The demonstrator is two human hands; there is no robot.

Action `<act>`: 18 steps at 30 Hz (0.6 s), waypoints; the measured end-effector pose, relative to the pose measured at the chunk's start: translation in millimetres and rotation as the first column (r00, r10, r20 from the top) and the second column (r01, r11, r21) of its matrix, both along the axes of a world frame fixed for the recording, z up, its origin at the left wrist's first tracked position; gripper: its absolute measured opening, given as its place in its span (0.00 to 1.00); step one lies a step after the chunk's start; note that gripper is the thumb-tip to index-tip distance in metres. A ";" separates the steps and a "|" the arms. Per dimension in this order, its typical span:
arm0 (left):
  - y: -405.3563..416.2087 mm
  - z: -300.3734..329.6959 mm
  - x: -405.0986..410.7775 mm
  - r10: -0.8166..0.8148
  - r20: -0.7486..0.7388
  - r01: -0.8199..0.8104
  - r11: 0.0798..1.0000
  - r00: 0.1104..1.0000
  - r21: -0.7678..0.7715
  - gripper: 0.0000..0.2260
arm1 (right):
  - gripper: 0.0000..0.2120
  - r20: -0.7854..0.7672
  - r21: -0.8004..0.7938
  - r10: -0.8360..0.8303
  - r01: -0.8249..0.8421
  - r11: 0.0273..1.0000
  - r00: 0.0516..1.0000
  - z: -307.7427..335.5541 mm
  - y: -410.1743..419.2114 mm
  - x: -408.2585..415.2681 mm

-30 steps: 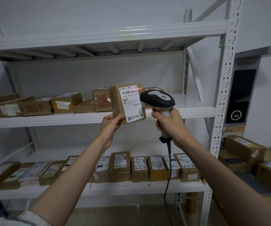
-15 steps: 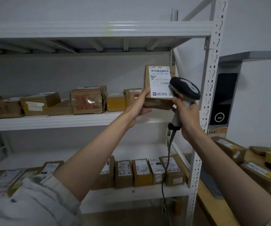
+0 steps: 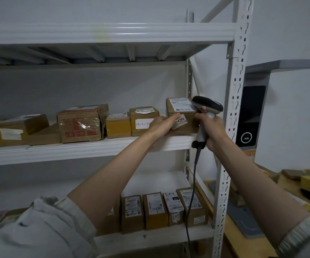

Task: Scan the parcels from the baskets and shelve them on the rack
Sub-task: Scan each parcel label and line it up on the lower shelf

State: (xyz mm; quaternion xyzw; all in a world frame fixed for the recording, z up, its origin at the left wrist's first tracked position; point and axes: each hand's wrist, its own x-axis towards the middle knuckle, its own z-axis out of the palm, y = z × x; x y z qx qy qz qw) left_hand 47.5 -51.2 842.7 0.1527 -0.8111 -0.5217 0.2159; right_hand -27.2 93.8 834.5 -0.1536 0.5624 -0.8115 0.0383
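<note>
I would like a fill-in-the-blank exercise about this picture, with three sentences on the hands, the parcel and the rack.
1. The right hand grips a handheld ____ with a cable hanging from its handle.
2. The left hand touches a brown parcel that sits on the ____ shelf of the rack, at its right end.
3. The parcel stands just to the ____ of a box with red handwriting on a white label.

Missing words: scanner; middle; right

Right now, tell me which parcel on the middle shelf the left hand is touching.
The rightmost parcel, by the rack's upright: the left hand rests on its front at the sticker ending 4302. The others in the row stand untouched to its left.
</note>
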 end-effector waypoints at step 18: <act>-30.4 -18.8 -5.3 0.102 -0.095 -0.107 0.993 0.990 -0.042 0.12 | 0.10 0.097 0.031 0.147 -0.151 0.988 0.984 -11.4 -57.5 -36.1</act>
